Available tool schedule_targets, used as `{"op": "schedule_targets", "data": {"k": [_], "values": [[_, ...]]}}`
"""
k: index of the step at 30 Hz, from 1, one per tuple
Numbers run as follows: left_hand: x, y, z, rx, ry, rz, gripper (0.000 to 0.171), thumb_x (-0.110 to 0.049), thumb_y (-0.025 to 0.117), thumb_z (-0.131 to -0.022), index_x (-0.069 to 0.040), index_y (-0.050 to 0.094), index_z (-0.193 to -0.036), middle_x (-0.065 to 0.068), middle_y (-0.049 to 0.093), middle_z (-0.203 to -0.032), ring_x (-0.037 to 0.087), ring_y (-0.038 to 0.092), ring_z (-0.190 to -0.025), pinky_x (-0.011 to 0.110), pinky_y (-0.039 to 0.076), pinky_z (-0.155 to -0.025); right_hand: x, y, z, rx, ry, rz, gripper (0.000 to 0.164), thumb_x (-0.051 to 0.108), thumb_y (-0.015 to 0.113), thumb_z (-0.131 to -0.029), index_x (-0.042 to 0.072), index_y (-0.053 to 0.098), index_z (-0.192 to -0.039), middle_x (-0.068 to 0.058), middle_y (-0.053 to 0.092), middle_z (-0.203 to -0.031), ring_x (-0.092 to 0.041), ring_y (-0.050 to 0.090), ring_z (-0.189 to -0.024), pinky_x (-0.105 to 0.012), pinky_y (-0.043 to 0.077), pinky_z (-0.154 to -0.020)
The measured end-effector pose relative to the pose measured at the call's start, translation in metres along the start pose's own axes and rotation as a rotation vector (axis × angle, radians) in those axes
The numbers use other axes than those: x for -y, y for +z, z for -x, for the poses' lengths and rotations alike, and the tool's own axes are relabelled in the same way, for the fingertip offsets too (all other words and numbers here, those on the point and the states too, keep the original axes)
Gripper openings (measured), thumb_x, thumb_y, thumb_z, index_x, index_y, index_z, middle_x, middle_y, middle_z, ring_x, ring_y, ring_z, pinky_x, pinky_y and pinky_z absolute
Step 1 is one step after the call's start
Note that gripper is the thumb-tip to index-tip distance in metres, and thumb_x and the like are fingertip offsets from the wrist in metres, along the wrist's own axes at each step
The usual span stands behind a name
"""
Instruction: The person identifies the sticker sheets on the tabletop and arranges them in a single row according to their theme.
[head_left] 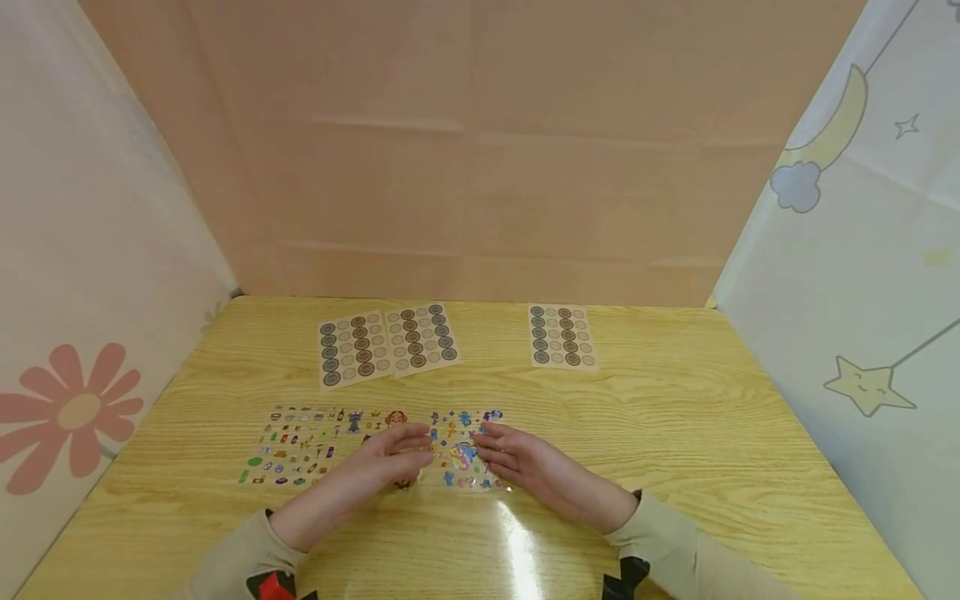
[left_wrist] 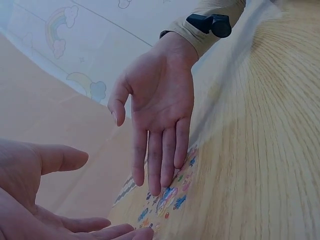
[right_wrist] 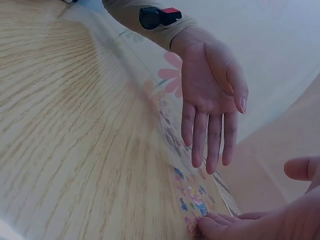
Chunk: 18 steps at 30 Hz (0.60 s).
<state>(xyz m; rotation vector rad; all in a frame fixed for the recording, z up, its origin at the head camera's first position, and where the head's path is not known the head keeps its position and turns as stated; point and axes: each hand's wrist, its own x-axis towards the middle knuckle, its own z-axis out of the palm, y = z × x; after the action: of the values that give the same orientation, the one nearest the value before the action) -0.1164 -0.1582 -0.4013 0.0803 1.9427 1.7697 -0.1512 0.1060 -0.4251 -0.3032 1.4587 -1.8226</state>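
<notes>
Two clear sticker sheets lie side by side on the wooden table [head_left: 675,433]. The left sheet [head_left: 300,446] carries several tiny object stickers, and the right sheet [head_left: 461,450] carries colourful cartoon stickers. My left hand [head_left: 401,454] hovers between the two sheets with straight fingers and its palm turned to the right. My right hand [head_left: 510,457] faces it, fingers straight, with its fingertips [right_wrist: 212,220] resting on the cartoon sheet [right_wrist: 192,205]. In the left wrist view the right hand [left_wrist: 160,115] hangs flat above the same sheet [left_wrist: 170,200]. In the right wrist view the left hand [right_wrist: 212,100] holds nothing.
Three sheets of round brown and beige stickers lie at the back of the table, two overlapping on the left [head_left: 386,342] and one on the right [head_left: 561,335]. Fabric walls close in the left side, the back and the right side.
</notes>
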Motion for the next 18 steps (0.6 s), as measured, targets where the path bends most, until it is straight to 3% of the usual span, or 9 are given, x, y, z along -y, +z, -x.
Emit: {"op": "schedule_targets", "data": {"k": [8, 18], "values": [[-0.004, 0.002, -0.003, 0.014, 0.031, 0.032, 0.065, -0.028, 0.059, -0.096, 0.002, 0.03, -0.146, 0.023, 0.04, -0.143, 0.036, 0.046, -0.124, 0.049, 0.038, -0.103, 0.01, -0.004, 0.002, 0.02, -0.052, -0.028, 0.06, 0.019, 0.034, -0.1, -0.007, 0.011, -0.149, -0.029, 0.019, -0.151, -0.042, 0.023, -0.138, -0.045, 0.018, -0.114], [-0.023, 0.009, -0.024, 0.081, 0.061, 0.126, 0.062, -0.028, 0.058, -0.096, -0.003, 0.032, -0.146, 0.019, 0.037, -0.146, 0.036, 0.04, -0.13, 0.048, 0.03, -0.109, 0.038, -0.018, 0.011, -0.009, -0.122, 0.016, 0.056, 0.016, 0.032, -0.1, -0.007, 0.017, -0.148, -0.027, 0.022, -0.151, -0.044, 0.021, -0.138, -0.047, 0.019, -0.114]]}}
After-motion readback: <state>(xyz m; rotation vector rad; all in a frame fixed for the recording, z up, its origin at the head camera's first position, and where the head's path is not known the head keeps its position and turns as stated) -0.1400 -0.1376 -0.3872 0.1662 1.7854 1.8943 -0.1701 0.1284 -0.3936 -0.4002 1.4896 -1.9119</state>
